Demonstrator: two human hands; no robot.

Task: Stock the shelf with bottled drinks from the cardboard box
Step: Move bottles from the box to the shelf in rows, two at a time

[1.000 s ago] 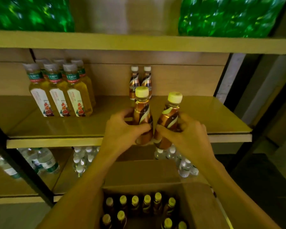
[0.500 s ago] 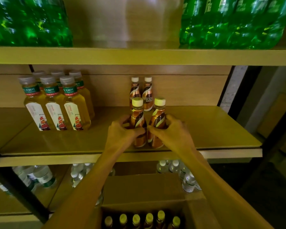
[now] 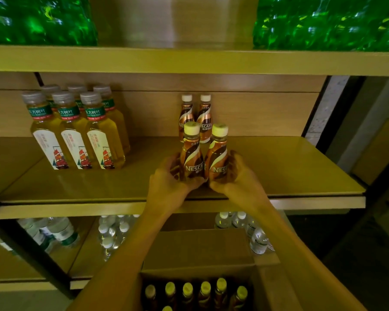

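Though partly blurred, both bottles (image 3: 191,153) read "NESCAFE".

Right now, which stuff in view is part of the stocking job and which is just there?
Job:
- left hand on left coffee bottle
- right hand on right coffee bottle
- two coffee bottles behind
- shelf
- box with more bottles

Just there:
- tea bottles
- green packs above
- water bottles below
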